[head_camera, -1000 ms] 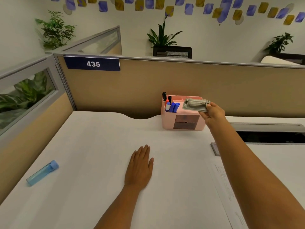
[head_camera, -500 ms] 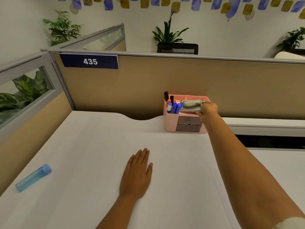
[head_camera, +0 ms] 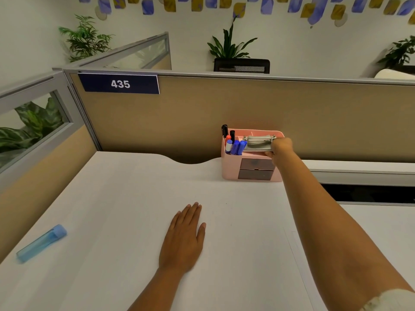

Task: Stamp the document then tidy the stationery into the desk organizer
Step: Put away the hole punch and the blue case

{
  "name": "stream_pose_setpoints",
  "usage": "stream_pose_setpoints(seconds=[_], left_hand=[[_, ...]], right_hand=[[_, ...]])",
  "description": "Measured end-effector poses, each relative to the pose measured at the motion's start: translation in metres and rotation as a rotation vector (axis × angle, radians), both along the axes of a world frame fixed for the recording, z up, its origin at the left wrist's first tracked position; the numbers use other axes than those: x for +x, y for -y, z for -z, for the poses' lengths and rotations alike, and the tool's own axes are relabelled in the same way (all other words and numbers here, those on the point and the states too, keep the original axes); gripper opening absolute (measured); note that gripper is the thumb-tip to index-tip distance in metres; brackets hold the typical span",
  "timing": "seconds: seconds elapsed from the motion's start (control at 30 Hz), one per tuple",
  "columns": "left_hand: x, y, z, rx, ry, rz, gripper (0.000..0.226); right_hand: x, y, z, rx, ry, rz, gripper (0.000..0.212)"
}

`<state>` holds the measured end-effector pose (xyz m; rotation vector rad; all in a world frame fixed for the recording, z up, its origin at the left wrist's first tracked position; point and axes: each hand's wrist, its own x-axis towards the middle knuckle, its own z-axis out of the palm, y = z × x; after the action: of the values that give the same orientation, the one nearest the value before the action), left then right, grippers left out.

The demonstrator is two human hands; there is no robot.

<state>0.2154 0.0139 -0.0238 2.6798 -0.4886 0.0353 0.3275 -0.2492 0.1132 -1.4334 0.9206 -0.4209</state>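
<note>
A pink desk organizer (head_camera: 230, 169) with two grey drawers stands at the back of the white desk against the partition. Several markers (head_camera: 235, 147) stand in its left compartment. My right hand (head_camera: 279, 147) is stretched out over the organizer's top and grips a grey metal hole punch (head_camera: 258, 142), which lies across the upper right compartment. My left hand (head_camera: 185, 236) rests flat on the desk, fingers together, holding nothing. The edge of a white paper document (head_camera: 298, 254) shows faintly under my right forearm.
A translucent blue tube-shaped case (head_camera: 41, 243) lies near the desk's left front edge. Tan partition walls (head_camera: 292, 113) close the desk at the back and left. To the right a dark gap (head_camera: 370, 194) separates this desk from a raised ledge.
My right hand has carried the hole punch leftward and down from beside the organizer into its top. My left hand has stayed flat on the desk.
</note>
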Motion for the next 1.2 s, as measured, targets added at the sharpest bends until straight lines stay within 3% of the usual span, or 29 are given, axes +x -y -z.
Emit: stream_pose_setpoints(seconds=[0.3, 0.5, 0.63, 0.77, 0.93, 1.1, 1.2], left_hand=[[0.0, -0.001, 0.001, -0.008, -0.002, 0.008, 0.107], [0.0, -0.001, 0.0, 0.003, 0.01, 0.008, 0.104], [-0.001, 0.0, -0.002, -0.021, 0.013, 0.011, 0.087], [0.0, -0.001, 0.001, 0.003, 0.023, 0.009, 0.104], [0.0, -0.001, 0.0, -0.035, 0.033, 0.017, 0.069], [-0.001, -0.001, 0.0, -0.026, 0.03, 0.021, 0.065], [0.0, -0.001, 0.0, -0.031, 0.031, 0.022, 0.078]], right_hand=[[-0.002, 0.0, 0.0, -0.578, -0.297, -0.092, 0.028], [-0.003, 0.001, 0.011, -0.669, -0.314, -0.073, 0.028], [-0.006, 0.002, 0.015, -0.714, -0.302, -0.066, 0.027], [-0.008, 0.002, 0.015, -0.759, -0.301, -0.074, 0.027], [-0.007, 0.004, 0.018, -0.813, -0.316, -0.13, 0.027], [-0.008, 0.001, 0.017, -0.874, -0.364, -0.175, 0.026], [-0.012, -0.001, 0.013, -0.908, -0.389, -0.205, 0.025]])
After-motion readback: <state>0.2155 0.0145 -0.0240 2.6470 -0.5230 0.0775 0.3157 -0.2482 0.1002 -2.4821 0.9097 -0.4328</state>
